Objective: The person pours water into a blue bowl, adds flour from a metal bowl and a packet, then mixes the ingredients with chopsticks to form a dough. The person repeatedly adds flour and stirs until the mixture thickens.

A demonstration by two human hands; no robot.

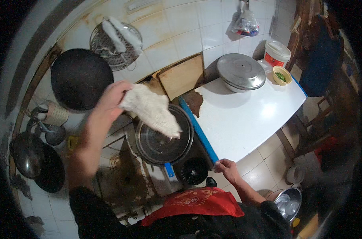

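My left hand [116,92], slightly blurred, is raised and closed around one end of an off-white cloth [152,110]. The cloth trails to the right, its free end hanging above a round lidded pan [160,152]. Part of the lid is hidden behind the cloth. A blue handle [169,170] sticks out at the pan's near side. Lower right, my right hand [228,170] pinches the near corner of the blue edging [200,134] on a white tabletop [243,119].
On the tabletop stand a lidded metal pot [242,71], a yellow bowl of chopped greens [282,75] and a white bucket [277,53]. Black pans [82,79] and a strainer [116,44] hang on the tiled wall. A black bowl [195,171] sits near the pan.
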